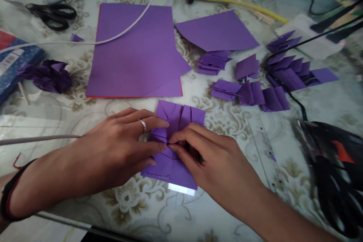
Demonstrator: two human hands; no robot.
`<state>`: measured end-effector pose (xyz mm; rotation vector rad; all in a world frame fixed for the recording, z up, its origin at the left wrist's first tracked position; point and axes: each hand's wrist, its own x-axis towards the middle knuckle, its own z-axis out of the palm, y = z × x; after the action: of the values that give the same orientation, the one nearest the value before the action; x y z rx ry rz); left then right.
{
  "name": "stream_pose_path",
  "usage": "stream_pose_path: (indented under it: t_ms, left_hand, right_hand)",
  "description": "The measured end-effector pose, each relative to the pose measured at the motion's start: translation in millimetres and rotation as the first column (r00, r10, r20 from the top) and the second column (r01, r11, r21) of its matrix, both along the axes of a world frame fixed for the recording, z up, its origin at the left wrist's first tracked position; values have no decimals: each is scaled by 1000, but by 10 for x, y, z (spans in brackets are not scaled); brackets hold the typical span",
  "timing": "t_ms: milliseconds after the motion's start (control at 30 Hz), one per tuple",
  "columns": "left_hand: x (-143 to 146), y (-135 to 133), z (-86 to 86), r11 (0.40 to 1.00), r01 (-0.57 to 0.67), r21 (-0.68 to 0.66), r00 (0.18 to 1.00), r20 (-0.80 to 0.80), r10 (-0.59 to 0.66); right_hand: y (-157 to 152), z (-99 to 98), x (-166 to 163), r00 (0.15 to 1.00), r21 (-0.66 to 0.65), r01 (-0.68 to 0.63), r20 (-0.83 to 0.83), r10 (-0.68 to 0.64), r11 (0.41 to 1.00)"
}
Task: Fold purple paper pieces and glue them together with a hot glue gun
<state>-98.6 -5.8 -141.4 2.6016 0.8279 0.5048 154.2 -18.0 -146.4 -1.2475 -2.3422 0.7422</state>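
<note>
Hands, two, bare, both on the creased sheet (179,118), a small purple paper lying flat on the patterned table (136,204) right in front of the person.

Step in hand, as judged: a small fold is being pinched in at the middle of the creased sheet. To do it well, the paper wants holding flat on one side while the crease is drawn tight along its existing lines, edges matched before any hard pressing.

Left hand (124,147): palm down, fingers stretched out and nearly flat, gripping nothing, pressing the left half of the creased sheet; thumb tip meets the fold. Ring (143,125) on one finger, dark wristband (8,196) at the wrist.

Right hand (218,162): palm down, fingers curled, tips closed on the fold at the centre of the creased sheet.

Beyond the creased sheet: large purple sheet (136,53), white cable (127,26) across it.
Beyond and to the right: folded purple pieces (255,92).
Beyond and to the left: crumpled purple paper (48,75); farther off, scissors (51,15).
Right of the creased sheet: clear ruler (263,147), then a blurred black and red object (334,166).
</note>
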Motion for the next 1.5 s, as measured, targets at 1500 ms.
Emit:
stream_pose_path:
  t_ms: [1500]
  left_hand:
    - [34, -29, 58, 999, -32, -20, 999, -20, 32]
  right_hand:
    - [-85, 3, 99, 960, 280, -210, 241, 143, 937]
